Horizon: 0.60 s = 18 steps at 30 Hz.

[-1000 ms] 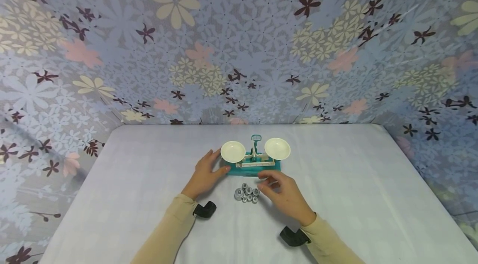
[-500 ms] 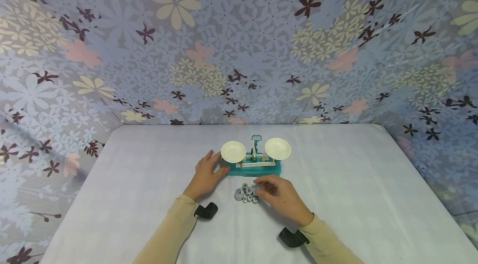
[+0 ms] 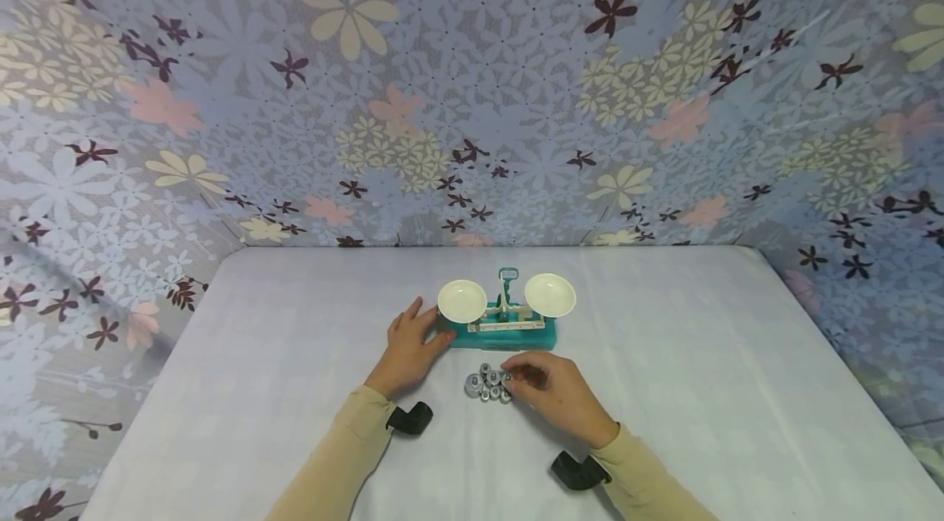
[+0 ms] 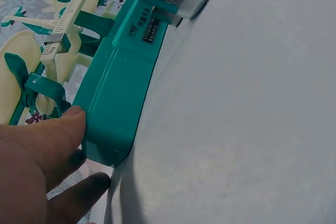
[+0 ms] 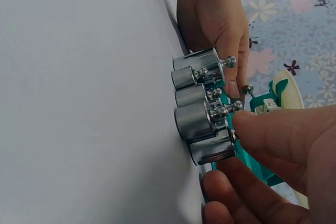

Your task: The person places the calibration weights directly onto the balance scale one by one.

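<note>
Nearest: right hand (image 3: 564,398), grip pinching one of the polished metal cylinder weights (image 5: 194,121) clustered at its 9 o'clock; only right-wrist view gives ball knobs side-on. Left hand (image 3: 406,351), grip relaxed, thumb on teal plastic two-pan balance (image 3: 505,338), weights' 12 o'clock. Left-wrist view alone reads "BALANCE" on black label (image 4: 151,31). Flower-print backdrop (image 3: 509,111) beyond.

Head view high, well back, facing forward-down; wrist views close, tilted sideways; both share balance (image 4: 116,98), right seemingly only partly.
</note>
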Motion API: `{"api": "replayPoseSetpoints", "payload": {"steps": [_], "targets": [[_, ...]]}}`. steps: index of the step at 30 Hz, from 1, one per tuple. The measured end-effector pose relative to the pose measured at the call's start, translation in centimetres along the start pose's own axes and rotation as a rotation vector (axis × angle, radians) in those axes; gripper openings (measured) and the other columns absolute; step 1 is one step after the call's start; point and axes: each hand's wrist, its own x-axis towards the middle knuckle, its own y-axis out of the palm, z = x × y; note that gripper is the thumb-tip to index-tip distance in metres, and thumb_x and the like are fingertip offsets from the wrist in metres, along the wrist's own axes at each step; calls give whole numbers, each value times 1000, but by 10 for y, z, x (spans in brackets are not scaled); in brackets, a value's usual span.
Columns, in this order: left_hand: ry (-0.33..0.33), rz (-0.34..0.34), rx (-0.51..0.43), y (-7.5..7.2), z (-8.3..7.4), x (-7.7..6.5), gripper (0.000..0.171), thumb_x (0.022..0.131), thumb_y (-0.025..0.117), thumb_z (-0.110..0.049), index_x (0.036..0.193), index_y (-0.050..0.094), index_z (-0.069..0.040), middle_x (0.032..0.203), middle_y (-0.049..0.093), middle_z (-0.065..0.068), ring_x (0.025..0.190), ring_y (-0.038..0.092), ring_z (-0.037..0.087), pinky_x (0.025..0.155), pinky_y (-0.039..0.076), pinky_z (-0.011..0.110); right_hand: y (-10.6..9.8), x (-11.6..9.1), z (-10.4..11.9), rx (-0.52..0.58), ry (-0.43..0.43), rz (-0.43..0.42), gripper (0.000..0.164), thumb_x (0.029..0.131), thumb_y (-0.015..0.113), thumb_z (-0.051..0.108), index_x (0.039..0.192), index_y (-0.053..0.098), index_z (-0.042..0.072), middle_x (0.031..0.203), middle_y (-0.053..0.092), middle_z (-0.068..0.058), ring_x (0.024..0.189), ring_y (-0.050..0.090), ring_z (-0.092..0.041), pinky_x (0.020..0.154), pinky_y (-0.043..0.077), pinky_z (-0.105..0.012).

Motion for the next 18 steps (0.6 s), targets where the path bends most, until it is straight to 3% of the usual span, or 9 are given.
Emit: {"api": "replayPoseSetpoints", "payload": {"steps": [18], "targets": [[-3, 9, 22, -1, -3, -1, 53, 101, 61, -29, 145, 52, 0, 149, 49, 19, 150, 19, 41, 118, 7, 63, 3, 0, -4, -15, -18, -26, 9, 91, 76, 15, 99, 77, 18, 97, 73, 9, 85, 66, -7, 76, 56, -27]]}}
